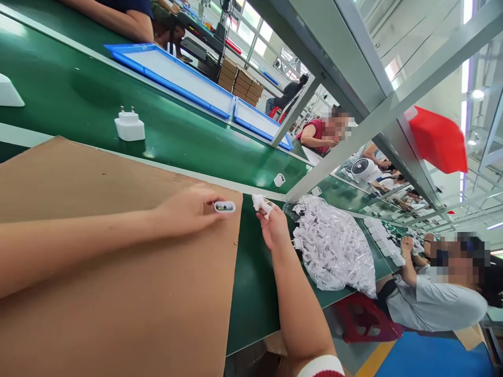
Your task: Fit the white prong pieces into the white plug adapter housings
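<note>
My left hand (188, 212) is closed around a white charger housing (225, 207), whose open end faces me and shows parts inside. It hovers over the right edge of a brown cardboard sheet (165, 298). Just to the right, my right hand (274, 224) pinches small white plastic pieces (262, 204) between thumb and fingers; they look like charger plug parts, and their exact number is unclear. Beside my right wrist lies a clear plastic bag (334, 246) full of similar white pieces. The two hands are apart.
A green conveyor belt (176, 149) runs behind the cardboard, carrying a white plug charger (129, 125) and a small white housing (279, 180). Blue-rimmed trays (176, 78) line its far side. A metal post (314, 178) slants up at the right. A co-worker (432, 298) sits further right.
</note>
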`<state>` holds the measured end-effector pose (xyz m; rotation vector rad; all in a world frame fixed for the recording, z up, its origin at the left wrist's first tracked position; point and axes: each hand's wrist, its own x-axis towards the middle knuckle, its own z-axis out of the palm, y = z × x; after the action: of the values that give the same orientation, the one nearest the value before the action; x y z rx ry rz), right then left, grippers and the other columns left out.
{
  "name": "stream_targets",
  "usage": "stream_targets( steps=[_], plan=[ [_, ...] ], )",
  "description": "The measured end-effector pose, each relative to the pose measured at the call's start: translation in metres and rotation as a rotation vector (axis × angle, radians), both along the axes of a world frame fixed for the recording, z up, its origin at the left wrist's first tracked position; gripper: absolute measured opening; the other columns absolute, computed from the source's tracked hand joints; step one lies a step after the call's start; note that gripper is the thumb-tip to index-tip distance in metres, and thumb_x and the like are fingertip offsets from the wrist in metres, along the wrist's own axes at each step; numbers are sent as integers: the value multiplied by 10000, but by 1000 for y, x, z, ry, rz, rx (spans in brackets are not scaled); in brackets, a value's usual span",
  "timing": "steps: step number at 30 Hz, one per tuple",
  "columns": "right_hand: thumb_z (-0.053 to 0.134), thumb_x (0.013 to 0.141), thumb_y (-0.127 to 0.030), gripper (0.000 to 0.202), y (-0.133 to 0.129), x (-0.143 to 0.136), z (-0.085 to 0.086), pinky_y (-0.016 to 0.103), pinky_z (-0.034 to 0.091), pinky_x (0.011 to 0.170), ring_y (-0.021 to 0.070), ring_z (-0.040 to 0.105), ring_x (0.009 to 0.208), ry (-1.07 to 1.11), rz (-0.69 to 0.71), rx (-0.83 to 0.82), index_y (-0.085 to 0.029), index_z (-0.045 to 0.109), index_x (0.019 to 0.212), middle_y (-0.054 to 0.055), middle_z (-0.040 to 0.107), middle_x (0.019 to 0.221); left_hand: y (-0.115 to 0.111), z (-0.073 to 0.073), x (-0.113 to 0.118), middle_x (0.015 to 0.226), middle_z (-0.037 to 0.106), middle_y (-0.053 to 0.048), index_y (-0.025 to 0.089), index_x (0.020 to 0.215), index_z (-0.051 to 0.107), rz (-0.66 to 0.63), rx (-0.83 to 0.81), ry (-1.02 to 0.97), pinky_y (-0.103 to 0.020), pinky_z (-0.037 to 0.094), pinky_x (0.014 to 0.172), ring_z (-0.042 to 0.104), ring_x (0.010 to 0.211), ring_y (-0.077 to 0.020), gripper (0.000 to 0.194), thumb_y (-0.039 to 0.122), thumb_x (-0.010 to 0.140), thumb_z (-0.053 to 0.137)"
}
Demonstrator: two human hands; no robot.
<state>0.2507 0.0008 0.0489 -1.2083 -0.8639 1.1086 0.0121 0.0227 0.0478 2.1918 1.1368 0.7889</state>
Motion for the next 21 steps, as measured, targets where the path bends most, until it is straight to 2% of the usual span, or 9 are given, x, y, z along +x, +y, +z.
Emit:
stream_targets(
  steps=[2,4,7,9,12,15,18,21],
  plan=[
    [866,596,-324,325,-10,-12,2,240,503,582,212,740,898,-124,41,-13,-209,737,871,73,820,1006,-17,-9,4,1048,768,-89,218,1096,790,-75,-20,-15,-382,516,886,649,1029,-296,532,643,903,536],
    [866,583,-321,351,-19,-22,5,229,454,542,224,736,918,-195,103,-12,-210,726,885,93,823,1070,-24,-17,5,1069,759,-84,237,1149,771,-94,-42,-31,-379,523,887,654,1039,-294,520,633,906,538],
    [799,599,-291,377,-28,-32,8,228,451,529,224,740,920,-201,139,23,-225,708,960,88,814,1160,-23,-26,4,1140,740,-90,233,1214,723,-85,-72,-89,-379,536,916,659,1077,-301,574,653,831,637],
    [738,607,-276,420,-29,-34,8,229,457,524,208,733,876,-221,144,37,-238,709,1025,63,817,1137,-20,-31,3,1146,732,-95,230,1218,714,-98,-80,-117,-379,540,926,658,1083,-304,598,656,800,678],
    [721,622,-287,436,-29,-32,9,241,458,511,163,665,717,-289,156,6,-240,724,1055,39,820,996,-19,-34,3,1059,732,-89,231,1126,750,-131,-86,-136,-370,537,890,655,1032,-291,494,624,849,640],
    [786,642,-312,431,-30,-29,11,249,445,496,113,552,602,-332,163,-13,-230,728,1061,27,799,946,-20,-36,2,991,728,-82,222,1068,769,-131,-93,-170,-355,529,844,647,976,-274,453,605,881,615],
    [864,650,-316,375,-36,-28,15,250,454,526,91,515,621,-419,140,55,-216,746,992,31,768,1000,-20,-38,2,1011,733,-76,230,1146,771,-138,-77,-209,-351,526,850,644,981,-269,467,592,890,627],
    [929,620,-321,377,-42,-31,15,257,476,584,118,585,720,-526,89,138,-207,747,930,47,756,1044,-18,-40,2,1012,735,-78,237,1122,783,-173,-50,-215,-365,525,857,640,989,-275,462,611,918,604]
  ],
)
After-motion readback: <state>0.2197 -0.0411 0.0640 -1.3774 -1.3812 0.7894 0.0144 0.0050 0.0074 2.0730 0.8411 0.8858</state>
